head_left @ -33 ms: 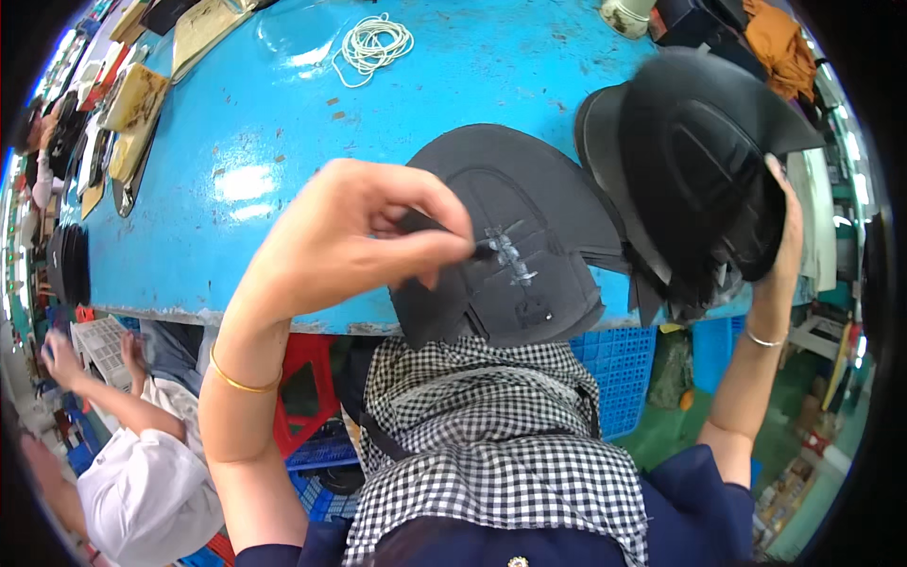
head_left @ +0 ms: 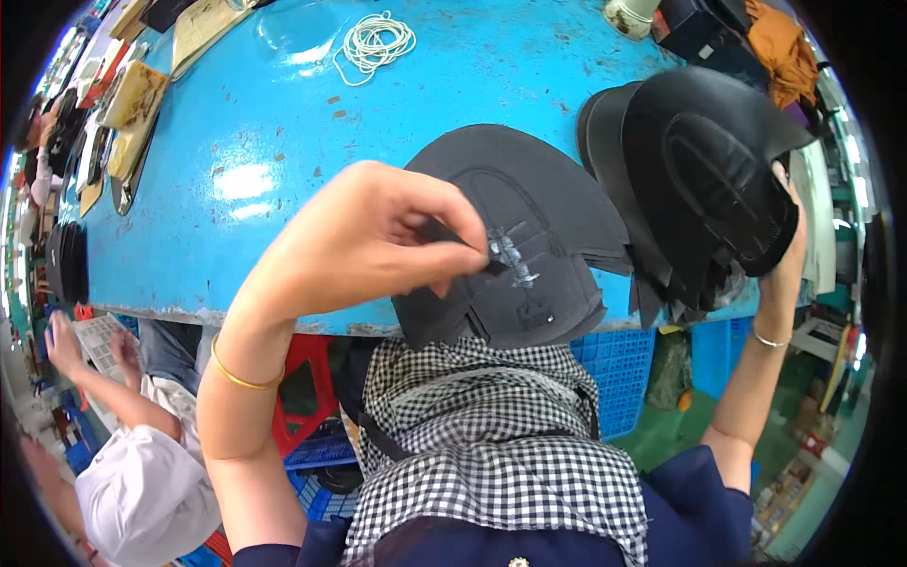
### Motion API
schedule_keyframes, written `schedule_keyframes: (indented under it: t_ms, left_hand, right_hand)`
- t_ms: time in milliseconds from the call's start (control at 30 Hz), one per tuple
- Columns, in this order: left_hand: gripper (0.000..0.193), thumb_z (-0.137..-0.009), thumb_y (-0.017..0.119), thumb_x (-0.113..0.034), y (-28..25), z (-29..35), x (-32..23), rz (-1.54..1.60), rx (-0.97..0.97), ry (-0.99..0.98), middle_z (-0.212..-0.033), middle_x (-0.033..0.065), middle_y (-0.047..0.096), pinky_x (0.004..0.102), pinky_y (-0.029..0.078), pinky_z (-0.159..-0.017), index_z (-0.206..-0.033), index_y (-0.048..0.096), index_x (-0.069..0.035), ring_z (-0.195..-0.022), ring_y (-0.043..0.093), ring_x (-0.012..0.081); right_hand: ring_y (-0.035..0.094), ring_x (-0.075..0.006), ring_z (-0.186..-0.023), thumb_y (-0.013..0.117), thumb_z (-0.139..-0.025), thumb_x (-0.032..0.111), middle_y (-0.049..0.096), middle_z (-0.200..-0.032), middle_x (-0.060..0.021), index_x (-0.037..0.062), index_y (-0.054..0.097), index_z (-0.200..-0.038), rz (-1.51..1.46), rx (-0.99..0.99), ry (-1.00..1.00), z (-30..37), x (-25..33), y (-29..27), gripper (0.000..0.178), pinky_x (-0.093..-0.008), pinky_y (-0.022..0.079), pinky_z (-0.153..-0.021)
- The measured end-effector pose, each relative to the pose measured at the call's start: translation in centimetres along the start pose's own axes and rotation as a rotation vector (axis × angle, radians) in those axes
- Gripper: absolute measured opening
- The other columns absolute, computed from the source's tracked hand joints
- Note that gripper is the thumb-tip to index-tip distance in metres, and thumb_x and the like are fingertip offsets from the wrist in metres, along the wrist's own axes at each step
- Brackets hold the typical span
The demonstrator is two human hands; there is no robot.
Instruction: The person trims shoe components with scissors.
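Observation:
My left hand (head_left: 364, 241) is closed in a pinch on a small dark strip-like piece, whose kind I cannot make out. It hovers over a rounded black moulded panel (head_left: 557, 203), lying on a stack of similar panels at the table's near edge. Whitish, shiny smears, looking like glue, mark the panel's middle, close by my fingertips. On the right, my right hand (head_left: 792, 236) grips the outer edge of another black moulded panel (head_left: 704, 161), raised and tilted above more stacked panels (head_left: 609, 142). Most of this hand's fingers are behind the panel.
The blue table (head_left: 236, 123) carries a coil of white cord (head_left: 373, 45) at the far side. Stained blocks (head_left: 137, 94) lie far left, with a whitish container (head_left: 628, 17) and orange cloth (head_left: 782, 57) far right. Another person (head_left: 142, 491) works at lower left. A blue crate (head_left: 609, 378) stands below.
My left hand has shifted slightly right and down across the smeared panel. The panel in my right hand has dipped a little and turned, showing its moulded face more.

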State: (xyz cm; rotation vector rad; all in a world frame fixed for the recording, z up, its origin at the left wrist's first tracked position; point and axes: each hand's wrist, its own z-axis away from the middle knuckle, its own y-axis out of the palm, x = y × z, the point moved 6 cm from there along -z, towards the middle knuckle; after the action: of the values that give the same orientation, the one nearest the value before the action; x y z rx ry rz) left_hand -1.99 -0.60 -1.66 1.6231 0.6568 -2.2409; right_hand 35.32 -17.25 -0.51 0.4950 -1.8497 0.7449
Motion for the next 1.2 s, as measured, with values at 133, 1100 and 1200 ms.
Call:
schedule_keyframes:
  t_ms: [133,1100,1200]
  left_hand:
    - [0.008,-0.083,0.072,-0.008,2.2,-2.5,1.2,-0.257,0.273,0.046,-0.071,0.0026,0.068,0.0198,0.049,-0.055,-0.086,0.072,-0.001,-0.061,0.064,0.0066]
    - [0.011,-0.088,0.067,-0.009,2.2,-5.2,2.5,-0.381,0.271,-0.084,-0.062,0.0062,0.067,0.0253,0.050,-0.052,-0.082,0.062,-0.001,-0.057,0.067,0.0120]
    - [0.009,-0.089,0.064,-0.008,2.0,-5.2,2.7,-0.360,0.293,-0.136,-0.063,0.0066,0.068,0.0253,0.051,-0.053,-0.083,0.061,-0.001,-0.058,0.068,0.0122]
  right_hand:
    - [0.042,-0.0012,-0.065,0.051,-0.106,0.027,0.053,-0.090,0.0052,0.0000,0.063,-0.121,0.111,-0.011,0.099,-1.0,-1.4,-3.8,0.033,-0.0177,0.032,-0.058]
    - [0.062,-0.0207,-0.068,0.068,-0.078,0.014,0.055,-0.067,-0.0032,0.0132,0.057,-0.092,0.573,1.130,-0.807,8.5,5.6,20.0,0.018,-0.0353,0.048,-0.051]
    - [0.064,-0.0220,-0.070,0.066,-0.084,0.020,0.057,-0.069,-0.0049,0.0119,0.057,-0.093,0.652,1.075,-0.839,8.5,5.5,20.6,0.016,-0.0360,0.048,-0.053]
